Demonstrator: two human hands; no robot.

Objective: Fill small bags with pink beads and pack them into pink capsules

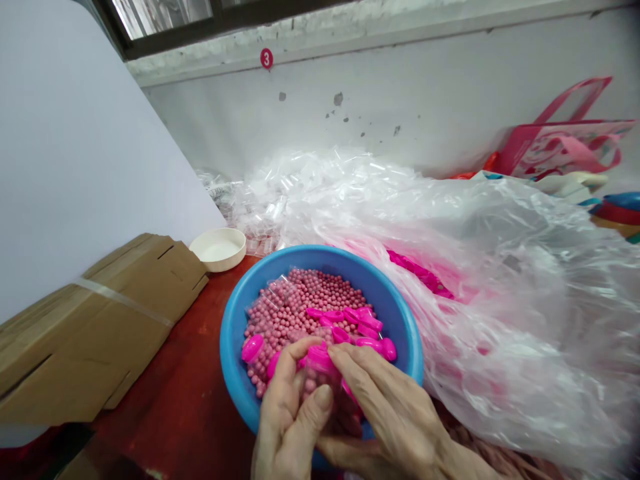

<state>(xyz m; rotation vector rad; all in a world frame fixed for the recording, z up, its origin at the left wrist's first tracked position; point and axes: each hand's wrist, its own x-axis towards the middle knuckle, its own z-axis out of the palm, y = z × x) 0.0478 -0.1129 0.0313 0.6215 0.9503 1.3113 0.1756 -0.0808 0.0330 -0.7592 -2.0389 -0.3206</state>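
The left hand (285, 427) and the right hand (395, 413) are close together, with their fingers clamped on a small clear plastic bag (320, 380) from both sides. Through the film, a few pink beads and a magenta plastic cap show inside the bag, though the fingers hide most of its contents. The bag sits just above the front of a blue plastic basin (320, 257), and the hands overlap that basin's near rim. Inside the basin lies a dense bed of pink beads (285, 313), with a loose cluster of magenta plastic caps (350, 327) on top, right by the fingertips. One more magenta cap (253, 348) lies apart at the left side of the bed. The basin stands on a red tabletop (175, 400), worn in patches, near its front edge. Beyond the basin's far left rim, a white bowl (217, 248) stands at the back of the tabletop, and a flattened cardboard box (100, 327), bound with clear tape, lies along the left side. A large sheet of clear polythene (490, 320) spreads against the basin's right rim, with a magenta strip (420, 273) showing through it. Behind that is a heap of small clear bags (260, 200). At the far right, a pink patterned tote bag (560, 147) leans by a scuffed white wall (400, 113), which carries a round red sticker (267, 59) numbered 3.
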